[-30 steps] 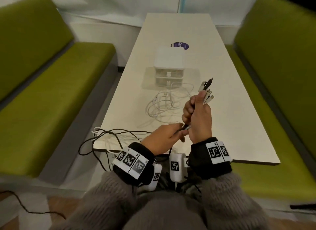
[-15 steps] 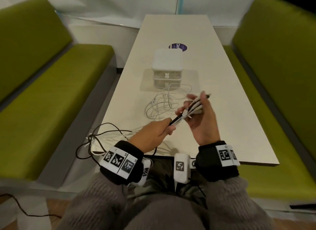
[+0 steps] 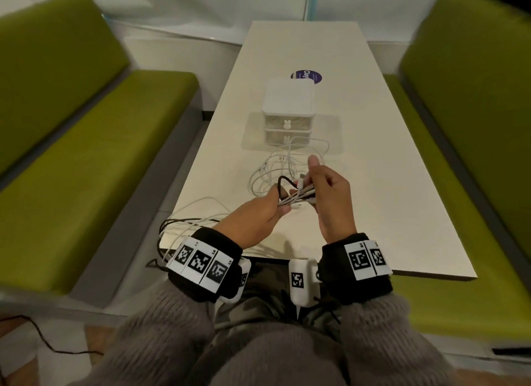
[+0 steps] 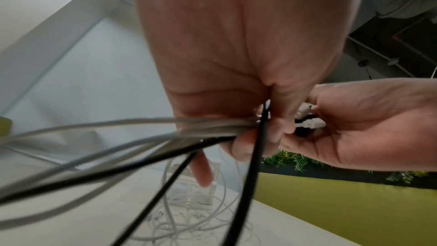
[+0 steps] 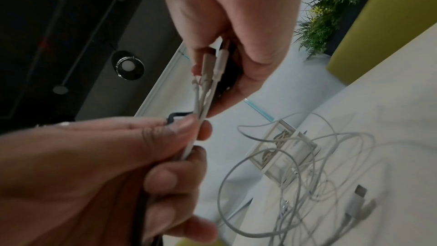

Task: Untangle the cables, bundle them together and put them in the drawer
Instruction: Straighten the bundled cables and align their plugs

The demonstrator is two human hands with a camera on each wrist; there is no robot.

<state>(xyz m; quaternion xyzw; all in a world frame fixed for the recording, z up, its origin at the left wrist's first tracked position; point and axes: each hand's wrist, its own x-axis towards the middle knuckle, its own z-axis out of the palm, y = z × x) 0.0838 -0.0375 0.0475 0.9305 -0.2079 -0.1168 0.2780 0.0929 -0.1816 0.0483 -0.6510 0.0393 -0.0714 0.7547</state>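
Both hands hold one bundle of white and black cables (image 3: 298,197) above the near half of the table (image 3: 402,213). My right hand (image 3: 311,190) pinches the plug ends (image 5: 212,66) between thumb and fingers, with the index finger raised. Close to its left, my left hand (image 3: 283,206) grips the cords (image 4: 165,134), and a black loop sticks up from it. The cords trail back over the table's near left corner (image 3: 184,227). A second tangle of white cables (image 3: 275,167) lies on the table before the small white two-drawer unit (image 3: 287,112), whose drawers are closed.
Green benches (image 3: 86,155) run along both sides of the narrow table. A round purple sticker (image 3: 306,76) lies behind the drawer unit. A loose USB plug (image 5: 359,192) rests by the white tangle. A thin black cord (image 3: 43,337) lies on the floor at lower left.
The bundle went from upright to lying level and lower. My left hand slid up the cords toward the plugs, and a black loop now stands out of it.
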